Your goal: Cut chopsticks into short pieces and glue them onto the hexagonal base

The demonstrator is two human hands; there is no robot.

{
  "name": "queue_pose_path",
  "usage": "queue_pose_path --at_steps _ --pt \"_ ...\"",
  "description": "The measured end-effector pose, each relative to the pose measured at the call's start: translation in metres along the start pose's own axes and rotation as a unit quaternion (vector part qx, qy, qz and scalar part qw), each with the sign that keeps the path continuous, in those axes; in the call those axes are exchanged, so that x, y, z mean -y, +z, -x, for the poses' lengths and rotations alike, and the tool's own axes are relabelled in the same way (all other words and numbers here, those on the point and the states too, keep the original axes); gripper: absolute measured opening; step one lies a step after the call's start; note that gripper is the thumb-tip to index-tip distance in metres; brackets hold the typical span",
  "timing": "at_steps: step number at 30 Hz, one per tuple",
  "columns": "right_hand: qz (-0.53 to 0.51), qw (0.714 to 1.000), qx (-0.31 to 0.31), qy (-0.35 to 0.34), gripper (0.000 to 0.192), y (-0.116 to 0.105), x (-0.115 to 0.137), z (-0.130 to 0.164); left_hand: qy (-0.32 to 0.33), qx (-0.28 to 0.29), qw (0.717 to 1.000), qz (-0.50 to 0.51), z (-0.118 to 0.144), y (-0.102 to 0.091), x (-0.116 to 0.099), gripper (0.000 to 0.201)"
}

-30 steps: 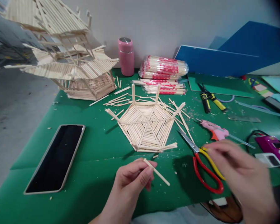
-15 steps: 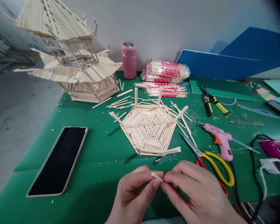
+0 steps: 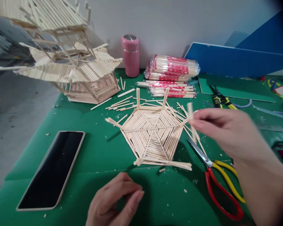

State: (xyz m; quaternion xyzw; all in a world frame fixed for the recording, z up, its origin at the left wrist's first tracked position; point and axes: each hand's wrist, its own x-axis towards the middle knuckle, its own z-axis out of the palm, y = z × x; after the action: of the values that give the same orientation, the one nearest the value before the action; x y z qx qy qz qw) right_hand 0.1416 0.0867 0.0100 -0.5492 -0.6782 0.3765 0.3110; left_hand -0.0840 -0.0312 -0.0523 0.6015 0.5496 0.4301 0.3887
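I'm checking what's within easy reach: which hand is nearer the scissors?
Right. The right hand hovers just above the scissors blades, holding a stick; the left hand sits well off to their left.

A plain pale wall (image 3: pixel 169 25) runs beyond the hands, behind a table covered in green matting (image 3: pixel 89 157). Well off to the left of the hands lies a grey concrete floor (image 3: pixel 14 116), dim and bare. Blue boards (image 3: pixel 235 61) lean against the wall to the far right, evenly lit.
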Motion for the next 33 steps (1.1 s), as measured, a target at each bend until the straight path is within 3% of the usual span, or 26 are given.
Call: queue_pose_path --at_steps 4,7,11,18,25,33 --pt "-0.036 0.971 0.231 0.051 0.015 0.03 -0.017 -0.03 0.006 -0.067 0.996 -0.049 -0.014 0.0 0.007 0.014" --pt "-0.044 0.933 0.347 0.078 0.012 0.044 -0.026 -0.038 0.022 -0.038 0.995 -0.085 -0.022 -0.001 0.017 0.026" --pt "-0.013 0.896 0.437 0.079 0.008 0.048 -0.03 -0.043 0.027 0.017 0.989 -0.142 -0.025 0.0 0.029 0.044" --pt "0.017 0.873 0.486 0.029 0.009 0.058 -0.03 -0.05 0.032 0.071 0.976 -0.202 -0.032 0.005 0.036 0.043" --pt "0.02 0.847 0.532 -0.005 0.009 0.065 -0.032 -0.058 0.057 0.047 0.971 -0.226 -0.036 0.008 0.039 0.038" --pt "0.017 0.847 0.532 0.016 0.009 0.067 -0.035 -0.054 0.011 0.061 0.985 -0.159 -0.037 0.01 0.041 0.032"
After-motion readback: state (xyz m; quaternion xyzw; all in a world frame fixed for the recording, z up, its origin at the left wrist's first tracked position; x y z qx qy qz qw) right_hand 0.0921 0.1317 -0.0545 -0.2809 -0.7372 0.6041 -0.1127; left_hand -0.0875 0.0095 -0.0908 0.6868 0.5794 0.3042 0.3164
